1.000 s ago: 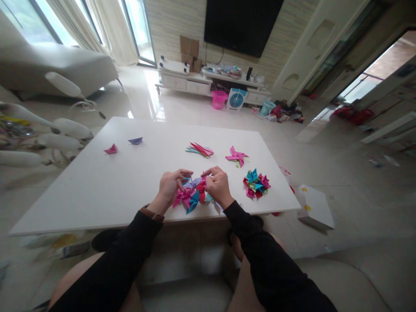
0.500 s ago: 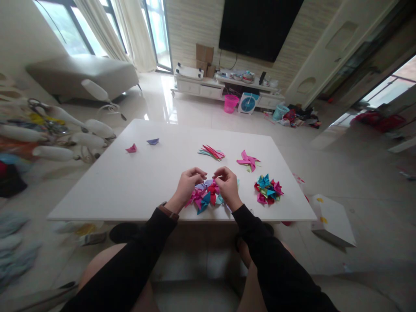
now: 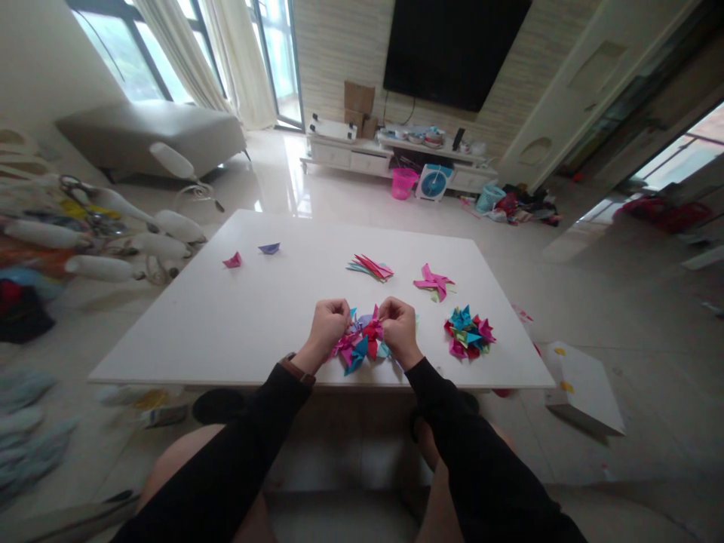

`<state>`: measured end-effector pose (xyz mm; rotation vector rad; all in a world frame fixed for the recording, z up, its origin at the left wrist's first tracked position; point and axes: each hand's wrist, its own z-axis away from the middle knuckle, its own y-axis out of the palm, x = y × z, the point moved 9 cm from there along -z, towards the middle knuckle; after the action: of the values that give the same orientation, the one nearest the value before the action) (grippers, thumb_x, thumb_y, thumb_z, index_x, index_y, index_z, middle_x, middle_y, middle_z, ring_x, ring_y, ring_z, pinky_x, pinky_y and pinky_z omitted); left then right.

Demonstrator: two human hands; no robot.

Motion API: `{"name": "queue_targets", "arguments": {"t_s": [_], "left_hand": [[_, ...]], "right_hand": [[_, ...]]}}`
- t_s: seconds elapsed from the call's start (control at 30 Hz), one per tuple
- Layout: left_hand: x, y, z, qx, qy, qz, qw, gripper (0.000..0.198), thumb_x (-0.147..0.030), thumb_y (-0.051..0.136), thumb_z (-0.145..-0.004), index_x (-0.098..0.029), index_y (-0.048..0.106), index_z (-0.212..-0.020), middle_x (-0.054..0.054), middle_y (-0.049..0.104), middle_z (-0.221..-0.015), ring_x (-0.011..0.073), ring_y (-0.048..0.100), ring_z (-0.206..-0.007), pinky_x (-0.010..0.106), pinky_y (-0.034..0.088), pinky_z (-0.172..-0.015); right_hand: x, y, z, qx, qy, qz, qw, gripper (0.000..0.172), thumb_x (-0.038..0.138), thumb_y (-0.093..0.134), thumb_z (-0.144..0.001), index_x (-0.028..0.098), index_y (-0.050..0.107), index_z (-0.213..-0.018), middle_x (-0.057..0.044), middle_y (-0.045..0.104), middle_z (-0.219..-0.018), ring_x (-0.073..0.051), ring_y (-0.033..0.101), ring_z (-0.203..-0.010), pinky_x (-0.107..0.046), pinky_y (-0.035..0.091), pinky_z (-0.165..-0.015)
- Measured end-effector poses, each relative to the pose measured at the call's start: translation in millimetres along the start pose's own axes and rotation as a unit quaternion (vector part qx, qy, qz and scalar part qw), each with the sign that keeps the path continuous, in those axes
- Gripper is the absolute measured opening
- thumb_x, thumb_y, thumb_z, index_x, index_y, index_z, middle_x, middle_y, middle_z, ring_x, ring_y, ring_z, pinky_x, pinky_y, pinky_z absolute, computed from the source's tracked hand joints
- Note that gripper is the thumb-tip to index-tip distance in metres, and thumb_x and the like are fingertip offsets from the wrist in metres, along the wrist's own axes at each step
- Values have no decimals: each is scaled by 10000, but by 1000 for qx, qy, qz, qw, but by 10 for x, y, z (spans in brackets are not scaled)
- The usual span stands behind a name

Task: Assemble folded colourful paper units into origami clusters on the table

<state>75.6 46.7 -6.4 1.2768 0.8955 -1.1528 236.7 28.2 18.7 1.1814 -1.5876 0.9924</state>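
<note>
My left hand (image 3: 331, 326) is closed, thumb against curled fingers, at the left side of a pile of colourful folded-paper cranes (image 3: 356, 353). Across from it, my right hand (image 3: 397, 324) is likewise closed in a pinch over the pile's right side. A pink folded-paper point (image 3: 375, 315) stands up against the right fingertips; whether they grip it is unclear. Anything small between the fingers of either hand is hidden. Pink, red, blue and lilac pieces show between and below the hands, and part of the pile lies behind my right hand.
Right of my hands lies a round cluster of folded paper (image 3: 468, 332). Farther back on the white table (image 3: 197, 324) are a pink pinwheel (image 3: 434, 282) and a bundle of narrow folded strips (image 3: 370, 267). A pink paper boat (image 3: 232, 261) and a purple one (image 3: 269, 248) sit far left.
Both hands have sunk slightly toward the pile. Their fingers, bent and partly extended before, are now curled closed. The other paper pieces lie as they did.
</note>
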Motion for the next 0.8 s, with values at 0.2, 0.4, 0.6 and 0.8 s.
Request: {"name": "queue_targets", "arguments": {"t_s": [0.2,0.4,0.6,0.8], "left_hand": [[1,30,-2,15,-4,10,1000,85,-109,457,-433,-188,426,-439,-15,465,-444,107,443,-449,204,268,-421],[-33,19,-50,11,23,15,1000,100,-94,541,-491,-168,552,-557,-17,553,-530,116,523,-539,235,402,-553],[9,81,-44,25,6,38,999,123,-140,592,-533,-164,620,-650,-12,605,-632,126,559,-616,245,436,-611],[97,175,-33,51,-6,21,998,122,-147,553,-548,-170,615,-650,-12,586,-621,114,510,-569,239,385,-566]], "right_hand": [[65,66,26,21,3,8,1000,129,167,412,-485,226,525,-504,37,498,-488,-129,415,-509,-256,274,-517],[-15,90,26,26,27,-7,999,143,167,424,-490,223,551,-526,27,533,-520,-142,461,-539,-261,332,-539],[-110,74,20,19,67,-43,997,122,173,522,-583,215,624,-633,19,601,-623,-163,548,-616,-280,424,-602],[-118,43,29,14,62,-10,998,75,197,581,-644,219,623,-701,7,621,-698,-182,573,-695,-293,458,-645]]}}
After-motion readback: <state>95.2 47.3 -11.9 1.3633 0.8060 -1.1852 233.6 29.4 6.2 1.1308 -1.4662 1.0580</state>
